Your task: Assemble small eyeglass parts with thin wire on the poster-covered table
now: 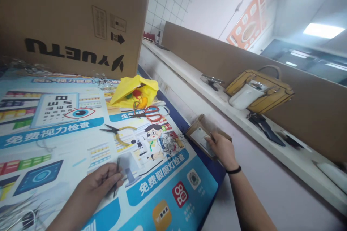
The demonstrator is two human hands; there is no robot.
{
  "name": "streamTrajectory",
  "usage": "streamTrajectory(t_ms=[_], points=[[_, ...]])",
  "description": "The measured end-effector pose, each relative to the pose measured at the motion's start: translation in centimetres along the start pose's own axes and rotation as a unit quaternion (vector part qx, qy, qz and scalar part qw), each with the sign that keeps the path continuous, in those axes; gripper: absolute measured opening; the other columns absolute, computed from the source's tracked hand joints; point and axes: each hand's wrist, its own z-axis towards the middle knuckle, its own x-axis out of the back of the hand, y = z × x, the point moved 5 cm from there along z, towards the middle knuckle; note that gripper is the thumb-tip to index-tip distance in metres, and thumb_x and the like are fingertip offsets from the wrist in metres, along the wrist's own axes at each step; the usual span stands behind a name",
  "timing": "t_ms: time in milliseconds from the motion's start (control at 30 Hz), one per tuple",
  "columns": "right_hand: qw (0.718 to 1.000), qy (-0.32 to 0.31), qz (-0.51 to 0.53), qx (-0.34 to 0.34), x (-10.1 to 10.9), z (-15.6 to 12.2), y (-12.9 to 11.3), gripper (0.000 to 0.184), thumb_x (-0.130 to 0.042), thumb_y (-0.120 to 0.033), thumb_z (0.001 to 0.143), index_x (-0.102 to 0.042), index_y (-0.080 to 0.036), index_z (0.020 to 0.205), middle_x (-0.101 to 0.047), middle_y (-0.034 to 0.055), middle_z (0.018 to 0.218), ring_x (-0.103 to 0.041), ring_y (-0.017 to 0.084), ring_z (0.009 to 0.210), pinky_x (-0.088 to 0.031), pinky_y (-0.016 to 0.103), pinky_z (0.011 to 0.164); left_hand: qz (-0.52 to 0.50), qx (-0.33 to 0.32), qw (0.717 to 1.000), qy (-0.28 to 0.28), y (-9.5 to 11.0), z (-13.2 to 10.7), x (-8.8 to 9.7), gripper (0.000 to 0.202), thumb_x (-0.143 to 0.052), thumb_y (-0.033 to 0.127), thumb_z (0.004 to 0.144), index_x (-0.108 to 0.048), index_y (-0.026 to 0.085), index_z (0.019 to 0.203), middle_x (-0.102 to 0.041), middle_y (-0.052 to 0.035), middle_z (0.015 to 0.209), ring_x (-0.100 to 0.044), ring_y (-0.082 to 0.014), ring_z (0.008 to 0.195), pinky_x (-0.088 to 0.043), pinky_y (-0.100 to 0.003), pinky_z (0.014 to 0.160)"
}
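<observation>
My left hand (105, 184) is closed in a pinch around a thin dark wire-like stick (118, 168), held upright just above the printed table cover. My right hand (221, 148) grips a small brown cardboard box (194, 130) with a white label, at the table's right edge by the wall; a dark band circles that wrist. What lies inside the box is hidden. Pliers with yellow handles (119, 133) lie beyond my left hand. Red-handled scissors (153, 113) rest farther back, before an open yellow bag (130, 94) holding colourful string-like items. A tangle of thin wire pieces (170, 142) lies between my hands.
A big cardboard carton (73, 18) stands at the back left. Along the right, a white ledge (184, 75) carries a yellow handbag (271, 90), a white bottle-like object (245, 95) and dark items. Loose pale wires (21, 213) lie at the lower left.
</observation>
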Motion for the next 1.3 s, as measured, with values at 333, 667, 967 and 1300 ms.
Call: streamTrajectory(t_ms=[333,667,967,1300], points=[[0.996,0.027,-0.060,-0.058,-0.4,1.6,-2.1,0.021,-0.047,-0.035,0.087,-0.059,-0.017,0.084,-0.066,0.0085,0.077,-0.062,0.018,0.068,-0.030,0.025,0.051,0.040,0.005,0.999,-0.004,0.7,-0.3,0.0,0.046,-0.063,0.062,0.062,-0.059,0.017,0.072,-0.057,-0.0003,0.059,-0.047,-0.0132,0.054,-0.038,-0.023,0.053],[0.998,0.044,-0.045,0.004,0.1,-0.1,-4.4,0.014,-0.052,-0.031,0.085,-0.057,-0.020,0.078,-0.065,0.0052,0.074,-0.060,0.016,0.067,-0.029,0.023,0.051,0.034,0.000,0.999,-0.020,0.2,0.0,0.0,0.041,-0.062,0.058,0.067,-0.059,0.018,0.076,-0.059,-0.0005,0.062,-0.049,-0.0135,0.057,-0.039,-0.023,0.056],[0.994,0.105,-0.014,0.010,1.0,3.9,-3.9,0.021,-0.050,-0.035,0.085,-0.058,-0.019,0.075,-0.062,0.0038,0.070,-0.057,0.016,0.067,-0.028,0.025,0.054,0.020,0.011,1.000,-0.008,0.7,-0.2,0.0,0.045,-0.064,0.061,0.062,-0.060,0.018,0.073,-0.058,-0.0007,0.060,-0.049,-0.0139,0.055,-0.039,-0.023,0.051],[0.982,0.065,0.089,0.152,-1.0,11.0,-11.1,0.021,-0.049,-0.035,0.087,-0.061,-0.018,0.086,-0.066,0.0071,0.083,-0.058,0.019,0.082,-0.039,0.027,0.071,-0.003,-0.010,0.999,0.030,-0.3,-0.1,0.1,0.044,-0.064,0.061,0.062,-0.060,0.018,0.072,-0.058,-0.0009,0.057,-0.050,-0.0143,0.053,-0.039,-0.023,0.049]])
